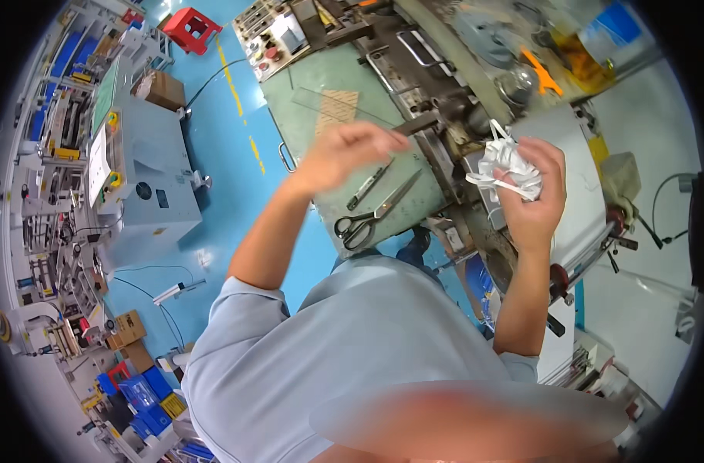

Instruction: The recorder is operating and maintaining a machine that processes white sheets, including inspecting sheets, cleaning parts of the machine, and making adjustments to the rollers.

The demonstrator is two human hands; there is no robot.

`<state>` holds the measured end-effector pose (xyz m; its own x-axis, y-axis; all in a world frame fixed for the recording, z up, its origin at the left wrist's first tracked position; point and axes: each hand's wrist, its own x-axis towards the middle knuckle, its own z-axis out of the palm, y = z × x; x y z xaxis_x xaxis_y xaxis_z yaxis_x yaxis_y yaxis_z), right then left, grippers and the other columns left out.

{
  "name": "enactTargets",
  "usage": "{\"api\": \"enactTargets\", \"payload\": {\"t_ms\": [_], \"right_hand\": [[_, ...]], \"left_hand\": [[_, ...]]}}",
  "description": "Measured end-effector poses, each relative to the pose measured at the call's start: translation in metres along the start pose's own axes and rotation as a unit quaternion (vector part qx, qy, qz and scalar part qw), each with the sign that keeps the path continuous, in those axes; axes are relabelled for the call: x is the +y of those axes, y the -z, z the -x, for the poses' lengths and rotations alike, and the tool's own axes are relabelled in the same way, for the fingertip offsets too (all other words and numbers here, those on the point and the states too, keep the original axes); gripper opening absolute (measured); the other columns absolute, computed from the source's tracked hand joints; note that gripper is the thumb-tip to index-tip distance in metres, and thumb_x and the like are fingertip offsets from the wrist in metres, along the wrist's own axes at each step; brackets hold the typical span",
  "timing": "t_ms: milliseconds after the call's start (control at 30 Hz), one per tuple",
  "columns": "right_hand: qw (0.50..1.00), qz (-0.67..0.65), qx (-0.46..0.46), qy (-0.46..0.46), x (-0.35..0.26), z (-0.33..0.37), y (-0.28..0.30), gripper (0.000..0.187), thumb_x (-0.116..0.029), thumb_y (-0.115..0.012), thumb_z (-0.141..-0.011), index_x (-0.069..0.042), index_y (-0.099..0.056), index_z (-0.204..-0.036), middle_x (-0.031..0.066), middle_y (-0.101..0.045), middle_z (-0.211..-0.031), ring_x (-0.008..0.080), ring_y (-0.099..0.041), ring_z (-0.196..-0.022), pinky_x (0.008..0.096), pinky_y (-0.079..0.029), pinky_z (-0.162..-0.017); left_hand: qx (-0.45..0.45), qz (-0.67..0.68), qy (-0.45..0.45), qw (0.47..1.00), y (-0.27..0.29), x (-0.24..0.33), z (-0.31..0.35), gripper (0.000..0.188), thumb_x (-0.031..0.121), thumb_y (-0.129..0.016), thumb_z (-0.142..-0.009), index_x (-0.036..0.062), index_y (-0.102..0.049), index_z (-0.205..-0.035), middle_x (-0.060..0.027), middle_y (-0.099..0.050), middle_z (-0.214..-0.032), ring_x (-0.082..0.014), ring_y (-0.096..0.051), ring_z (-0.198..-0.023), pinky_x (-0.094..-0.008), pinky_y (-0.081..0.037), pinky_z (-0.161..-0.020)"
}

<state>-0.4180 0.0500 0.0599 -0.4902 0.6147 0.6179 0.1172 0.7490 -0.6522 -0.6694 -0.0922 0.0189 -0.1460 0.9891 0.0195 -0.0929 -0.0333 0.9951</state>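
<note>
A big green machine table (321, 85) fills the top middle of the view, and the person in the light blue shirt (352, 347) leans over it. Grey machine parts (437, 85) run along the table's right side.

The person's right hand (533, 197) is up at the right edge of the machine. It is closed around a crumpled white wad with thin white strips (510, 166) hanging off it. The fingers wrap the wad from the right and below, so the wad sticks out to the upper left of the palm, toward the other hand.

The left hand (344, 154) is raised over the green table, fingers bent and pinched together. It may be holding a thin end of strip, but the hand is blurred, so it is hard to tell if anything is in it.

The wad lies to the right of the left hand, well apart from it, with dark machine parts between them.

Under the left hand, on the table, lie scissors (371, 212). Their long side slants from the black handles at the lower left up to the tips at the upper right. A smaller thin metal tool (369, 185) lies just beside them, slanted the same way. The left hand is the nearer one to both tools.
</note>
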Motion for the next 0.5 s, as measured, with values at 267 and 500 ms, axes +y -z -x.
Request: {"api": "enactTargets", "payload": {"t_ms": [267,500], "right_hand": [[0.992,0.044,-0.118,0.018,-0.022,-0.019,-0.063,0.039,-0.009,-0.077,-0.067,-0.006,-0.061,-0.102,0.0126,-0.06,-0.106,0.0295,-0.06,-0.095,0.0364,-0.049,-0.083],[0.992,0.017,-0.12,0.031,-0.035,-0.006,-0.106,0.038,-0.015,-0.08,-0.066,-0.007,-0.062,-0.098,0.0092,-0.059,-0.105,0.0266,-0.06,-0.094,0.0349,-0.05,-0.077]], "left_hand": [[0.12,-0.772,0.045,0.623,0.467,-0.228,0.002,0.035,0.034,-0.061,-0.084,0.0167,-0.063,-0.114,-0.0206,-0.064,-0.091,-0.0392,-0.059,-0.09,-0.049,-0.045,-0.083],[0.262,-0.558,0.016,0.787,0.428,-0.248,-0.093,0.065,0.028,-0.064,-0.086,-0.006,-0.037,-0.135,-0.0283,-0.044,-0.132,-0.0416,-0.044,-0.121,-0.0439,-0.035,-0.103]]}}
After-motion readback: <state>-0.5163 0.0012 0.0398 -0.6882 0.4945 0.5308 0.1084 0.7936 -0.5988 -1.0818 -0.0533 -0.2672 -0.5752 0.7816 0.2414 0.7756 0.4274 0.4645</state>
